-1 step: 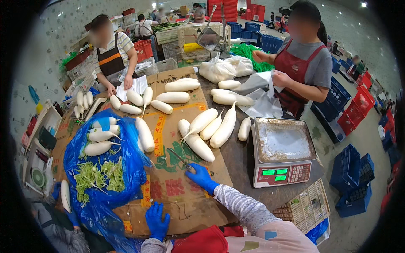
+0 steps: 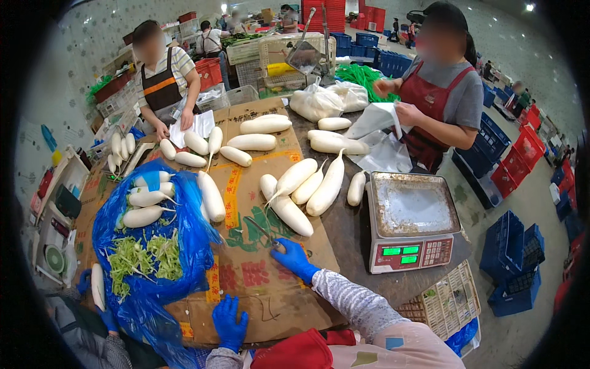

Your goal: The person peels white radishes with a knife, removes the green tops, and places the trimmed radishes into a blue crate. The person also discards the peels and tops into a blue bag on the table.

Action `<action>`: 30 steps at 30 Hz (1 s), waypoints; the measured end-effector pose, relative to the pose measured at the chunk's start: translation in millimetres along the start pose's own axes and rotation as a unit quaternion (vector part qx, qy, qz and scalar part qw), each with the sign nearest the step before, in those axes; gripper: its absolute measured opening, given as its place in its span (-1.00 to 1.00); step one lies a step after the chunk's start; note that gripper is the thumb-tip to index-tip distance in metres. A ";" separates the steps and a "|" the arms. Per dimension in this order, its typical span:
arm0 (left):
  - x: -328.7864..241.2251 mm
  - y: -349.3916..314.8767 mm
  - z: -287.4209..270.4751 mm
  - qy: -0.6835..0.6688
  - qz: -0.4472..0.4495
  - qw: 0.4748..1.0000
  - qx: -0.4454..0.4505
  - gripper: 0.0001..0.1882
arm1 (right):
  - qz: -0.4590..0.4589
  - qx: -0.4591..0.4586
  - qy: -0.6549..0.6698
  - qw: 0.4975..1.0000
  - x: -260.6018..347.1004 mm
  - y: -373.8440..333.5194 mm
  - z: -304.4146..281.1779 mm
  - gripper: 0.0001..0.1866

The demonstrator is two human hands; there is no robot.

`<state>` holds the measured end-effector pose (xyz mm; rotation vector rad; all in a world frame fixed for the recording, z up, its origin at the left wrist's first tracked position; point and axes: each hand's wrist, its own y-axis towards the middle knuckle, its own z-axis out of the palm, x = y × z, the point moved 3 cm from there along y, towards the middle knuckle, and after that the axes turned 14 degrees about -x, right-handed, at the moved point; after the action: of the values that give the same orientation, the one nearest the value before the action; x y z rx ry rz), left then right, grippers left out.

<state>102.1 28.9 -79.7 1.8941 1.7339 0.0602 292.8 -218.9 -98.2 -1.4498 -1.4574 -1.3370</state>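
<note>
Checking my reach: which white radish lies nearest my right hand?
The lowest radish in the middle cluster: its blunt lower end lies just beyond your right hand, closer than any other.

Remote feed, labels only. Scale [image 2: 413,222]: three green-lit readout windows [image 2: 410,250] on its front, digits too small for me; marked keypad [image 2: 437,247] at its right front. Cardboard [image 2: 316,249] left of the scale: red characters, green print, yellow tape [image 2: 231,195] lettered red. Beyond the scale, red apron [image 2: 424,101]: small pale mark, illegible to me.
</note>
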 end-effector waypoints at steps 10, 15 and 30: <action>3.1 3.6 -2.2 -0.031 -0.006 1.000 0.004 -0.42 | 0.047 -0.015 -0.039 0.998 9.1 -2.0 2.1 -0.61; 5.8 2.7 -0.6 -0.012 0.006 1.000 0.010 -0.39 | 0.063 -0.051 -0.050 0.995 17.7 -3.2 4.9 -0.69; 10.9 0.7 1.1 -0.052 0.008 0.998 0.022 -0.42 | 0.048 -0.136 -0.093 0.985 -0.1 4.0 13.7 -0.82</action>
<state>104.9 38.6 -83.9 1.9079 1.6632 -0.0713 299.3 -206.5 -101.0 -1.8389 -1.3376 -1.4136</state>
